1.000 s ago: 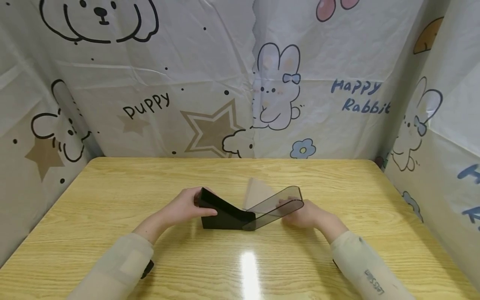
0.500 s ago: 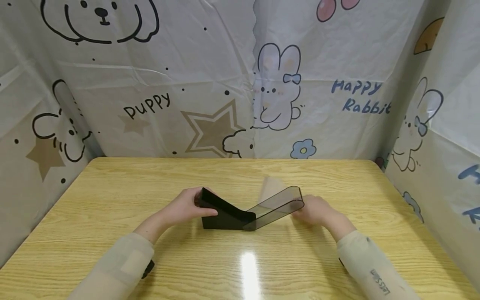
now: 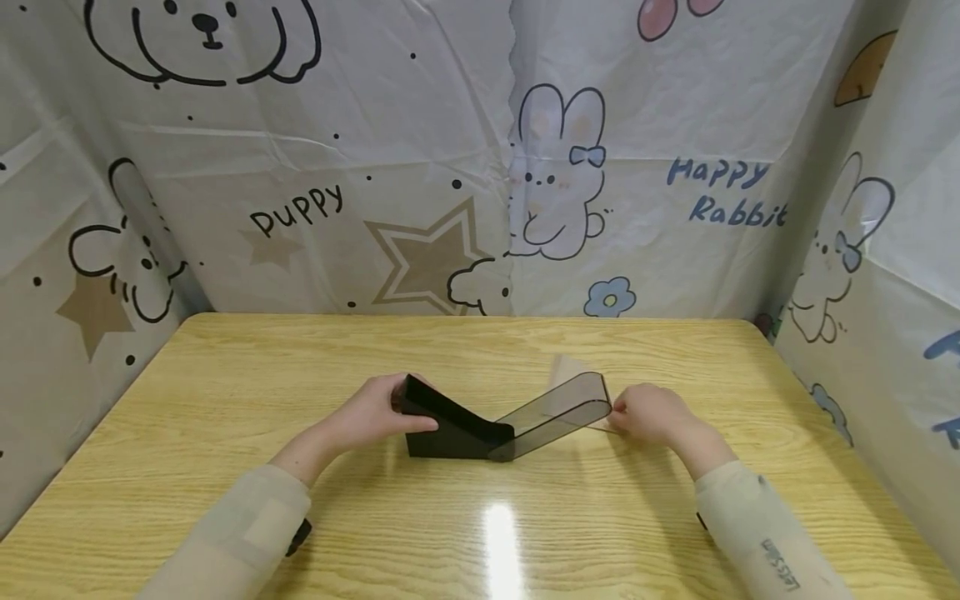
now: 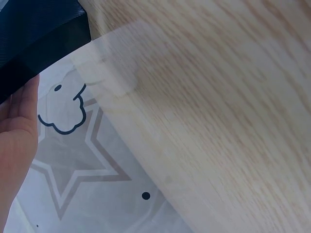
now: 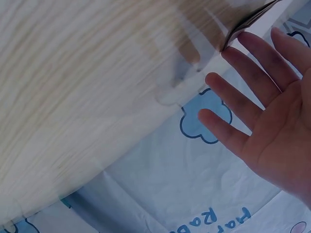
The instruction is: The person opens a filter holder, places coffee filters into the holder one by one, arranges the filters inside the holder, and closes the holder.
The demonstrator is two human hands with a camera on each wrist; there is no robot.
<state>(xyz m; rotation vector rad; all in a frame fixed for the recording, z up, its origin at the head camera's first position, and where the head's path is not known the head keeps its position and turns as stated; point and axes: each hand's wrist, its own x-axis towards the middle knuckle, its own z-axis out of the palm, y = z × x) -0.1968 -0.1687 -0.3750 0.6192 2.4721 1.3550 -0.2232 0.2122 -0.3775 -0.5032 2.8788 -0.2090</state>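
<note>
My left hand (image 3: pixel 382 408) grips the left end of a black box (image 3: pixel 453 435) with a see-through smoky lid (image 3: pixel 555 414) tilted up and to the right. In the left wrist view the box's dark ribbed side (image 4: pixel 43 39) rests against the fingers. A thin pale card (image 3: pixel 567 369) stands partly behind the lid, and my right hand (image 3: pixel 656 417) pinches it near its right edge. The right wrist view shows the card edge-on (image 5: pixel 250 24) at the fingertips, with the other fingers spread. Its face and any print cannot be made out.
The wooden table (image 3: pixel 360 533) reaches back to a patterned cloth wall (image 3: pixel 420 167). Further cloth (image 3: pixel 892 275) hangs along the right side, and another sheet closes off the left. Light glares on the table near the front.
My right hand has moved to the right with the card, from behind the lid to just beyond its end. The left hand and the black box have stayed in place.
</note>
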